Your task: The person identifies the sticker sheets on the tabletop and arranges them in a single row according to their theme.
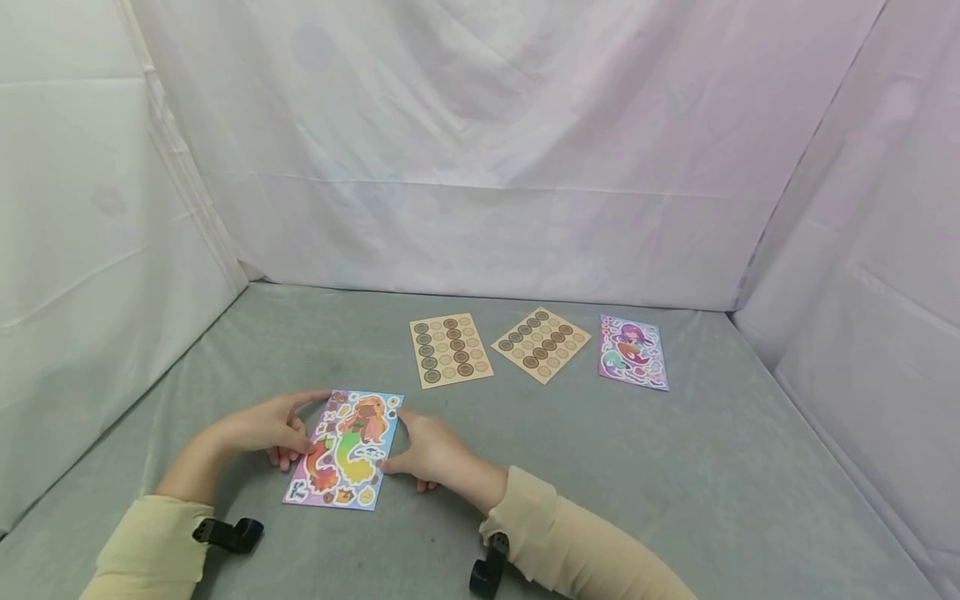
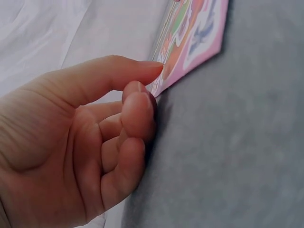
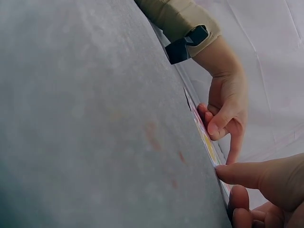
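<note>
A mermaid sticker sheet (image 1: pixel 348 458) with a pink-to-blue border lies on the left part of the grey table. My left hand (image 1: pixel 262 427) holds its left edge: the thumb presses on the face, the index finger stretches to the upper corner. In the left wrist view that thumb touches the sheet (image 2: pixel 204 40), and the other fingers of the left hand (image 2: pixel 85 137) curl beside the edge. My right hand (image 1: pixel 435 450) holds the opposite edge between thumb and index finger. The right wrist view shows the sheet (image 3: pixel 209 142) nearly edge-on, low against the table, between both hands.
Farther back lie two beige sheets of round stickers, one on the left (image 1: pixel 452 350) and one turned askew (image 1: pixel 542 345). A purple mermaid sticker sheet (image 1: pixel 633 352) lies right of them. White cloth (image 1: pixel 480 242) walls the grey table (image 1: pixel 675 483) at the back and sides.
</note>
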{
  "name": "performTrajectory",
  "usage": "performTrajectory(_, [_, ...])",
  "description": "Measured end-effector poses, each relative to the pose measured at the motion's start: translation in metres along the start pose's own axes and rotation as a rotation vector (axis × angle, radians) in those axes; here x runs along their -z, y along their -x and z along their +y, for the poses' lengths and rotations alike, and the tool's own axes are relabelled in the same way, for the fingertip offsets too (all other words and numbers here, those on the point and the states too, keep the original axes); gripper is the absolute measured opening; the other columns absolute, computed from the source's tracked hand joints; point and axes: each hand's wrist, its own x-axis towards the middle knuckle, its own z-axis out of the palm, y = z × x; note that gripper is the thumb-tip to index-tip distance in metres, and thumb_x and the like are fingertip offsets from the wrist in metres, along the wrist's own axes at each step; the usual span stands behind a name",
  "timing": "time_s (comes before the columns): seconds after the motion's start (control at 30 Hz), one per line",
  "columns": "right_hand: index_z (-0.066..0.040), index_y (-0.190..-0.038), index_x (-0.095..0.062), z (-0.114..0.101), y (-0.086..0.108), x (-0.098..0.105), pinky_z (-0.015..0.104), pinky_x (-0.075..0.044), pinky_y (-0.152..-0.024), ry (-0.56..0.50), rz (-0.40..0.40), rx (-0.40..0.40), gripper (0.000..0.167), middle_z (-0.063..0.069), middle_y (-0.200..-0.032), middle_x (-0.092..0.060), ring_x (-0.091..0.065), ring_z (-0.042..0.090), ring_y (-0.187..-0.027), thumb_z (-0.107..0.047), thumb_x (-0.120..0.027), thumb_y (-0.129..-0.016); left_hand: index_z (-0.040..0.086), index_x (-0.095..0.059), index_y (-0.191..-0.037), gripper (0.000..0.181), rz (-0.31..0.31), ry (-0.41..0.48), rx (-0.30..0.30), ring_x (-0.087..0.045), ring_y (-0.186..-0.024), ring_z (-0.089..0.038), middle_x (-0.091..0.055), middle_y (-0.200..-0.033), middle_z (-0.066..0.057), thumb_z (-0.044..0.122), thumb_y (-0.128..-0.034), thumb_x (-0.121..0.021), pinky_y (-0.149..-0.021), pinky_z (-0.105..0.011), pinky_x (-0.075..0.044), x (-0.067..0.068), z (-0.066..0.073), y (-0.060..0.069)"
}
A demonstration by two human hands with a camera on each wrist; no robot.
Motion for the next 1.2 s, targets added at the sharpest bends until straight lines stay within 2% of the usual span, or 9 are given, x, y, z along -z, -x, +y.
performTrajectory(0.3, [-0.010,-0.145,-0.041,0.001,-0.001,0.001,0.029,-0.044,-0.032,-0.002,-0.001,0.006,0.082,0.016,-0.114,-0.060,-0.051,0.015,-0.035,-0.027,-0.082,-0.076,-0.005,-0.018,-0.148,0.089,0.021,-0.028,0.016,-0.055,-0.047,-0.016,-0.059,-0.059,-0.008,0.014,-0.0821,-0.075,-0.043,-0.030,-0.048,-0.001,0.004,0.000])
performTrajectory(0.43, [-0.010,-0.145,-0.040,0.002,-0.001,0.002,0.029,-0.044,-0.032,-0.022,-0.009,0.009,0.082,0.012,-0.083,-0.064,-0.051,0.015,-0.035,-0.026,-0.082,-0.077,-0.003,-0.019,-0.149,0.090,0.031,-0.032,0.033,-0.055,-0.045,-0.017,-0.059,-0.059,-0.009,0.015,-0.0815,-0.076,-0.042,-0.031,-0.048,-0.001,0.005,-0.001])
performTrajectory(0.5, [-0.010,-0.145,-0.040,0.003,-0.001,0.003,0.029,-0.044,-0.032,-0.034,-0.016,0.009,0.083,0.008,-0.066,-0.060,-0.050,0.015,-0.034,-0.026,-0.082,-0.076,-0.003,-0.019,-0.149,0.090,0.035,-0.035,0.036,-0.055,-0.045,-0.017,-0.058,-0.059,-0.009,0.016,-0.0813,-0.076,-0.042,-0.031,-0.048,-0.001,0.005,-0.001])
performTrajectory(0.57, [-0.009,-0.146,-0.039,0.003,0.000,0.004,0.029,-0.043,-0.032,-0.045,-0.025,0.009,0.083,0.006,-0.057,-0.055,-0.050,0.015,-0.034,-0.027,-0.082,-0.076,-0.002,-0.019,-0.149,0.090,0.035,-0.040,0.035,-0.056,-0.045,-0.018,-0.058,-0.059,-0.008,0.017,-0.0813,-0.076,-0.042,-0.031,-0.048,-0.001,0.005,-0.001])
performTrajectory(0.83, [-0.007,-0.146,-0.038,0.003,0.002,0.011,0.030,-0.044,-0.033,-0.113,-0.082,0.025,0.083,0.005,-0.059,-0.058,-0.052,0.015,-0.035,-0.026,-0.081,-0.078,-0.003,-0.018,-0.148,0.089,0.033,-0.038,0.000,-0.056,-0.046,-0.020,-0.059,-0.061,-0.010,0.017,-0.0825,-0.075,-0.042,-0.033,-0.049,0.001,0.002,0.000])
performTrajectory(1.2, [-0.007,-0.146,-0.037,0.006,0.006,0.021,0.030,-0.047,-0.039,-0.154,-0.156,0.092,0.080,0.007,-0.060,-0.061,-0.056,0.017,-0.042,-0.026,-0.078,-0.080,-0.005,-0.020,-0.148,0.084,0.053,-0.032,-0.043,-0.056,-0.049,-0.023,-0.058,-0.063,-0.010,0.016,-0.0842,-0.072,-0.044,-0.033,-0.048,0.005,0.001,0.001])
